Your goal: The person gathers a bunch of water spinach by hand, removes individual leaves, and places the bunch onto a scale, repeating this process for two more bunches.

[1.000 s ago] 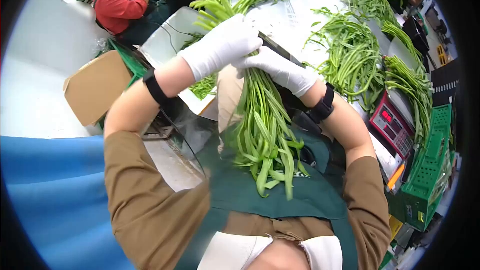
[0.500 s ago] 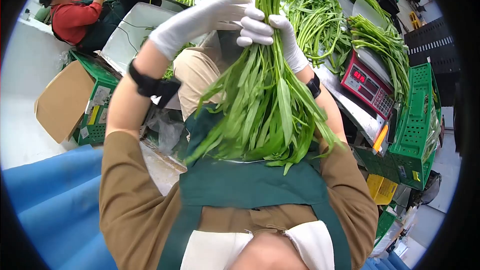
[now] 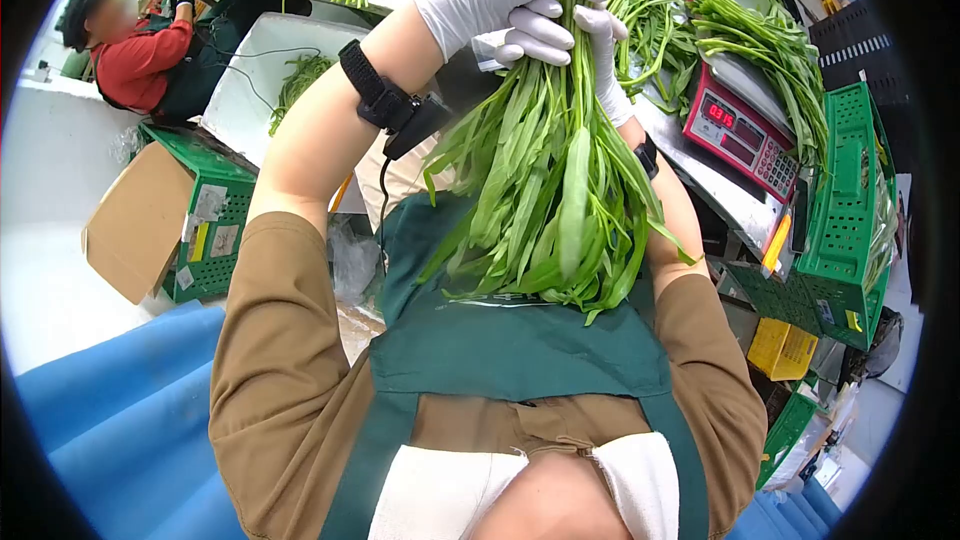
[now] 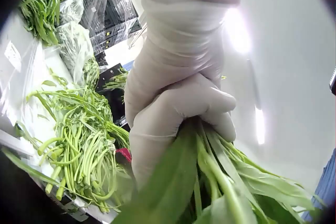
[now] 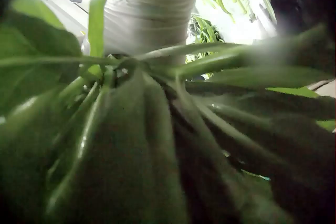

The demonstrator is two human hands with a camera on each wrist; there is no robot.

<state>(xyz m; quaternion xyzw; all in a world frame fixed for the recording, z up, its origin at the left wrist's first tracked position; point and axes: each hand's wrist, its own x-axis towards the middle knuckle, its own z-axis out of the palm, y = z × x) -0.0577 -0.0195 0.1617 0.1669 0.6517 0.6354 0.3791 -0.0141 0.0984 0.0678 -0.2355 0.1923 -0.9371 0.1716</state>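
A bunch of water spinach (image 3: 560, 175), long green stems with narrow leaves, hangs leaf-end down in front of the apron. My right hand (image 3: 540, 35), in a white glove, grips the stems, its fingers wrapped round the near side. Just above, my gloved left hand (image 3: 490, 5) reaches across from the left and holds the stems too. In the left wrist view that left hand (image 4: 181, 108) has curled fingers, with stems and leaves coming out below. Dark leaves (image 5: 131, 145) fill most of the right wrist view, hiding the right fingers; a white glove (image 5: 149, 14) shows behind them.
Loose greens (image 3: 650, 25) cover the table. A red scale (image 3: 740, 130) stands at its right, with greens (image 3: 760, 65) on it and an orange-handled tool (image 3: 775, 245) nearby. Green crates (image 3: 840, 210) flank the right. A white box (image 3: 235, 125) and another person (image 3: 150, 60) are at left.
The bunch swung up and its leaves spread out. My left hand came off the stems, fingers straight, then moved right and took hold of them again. The right hand kept its grip.
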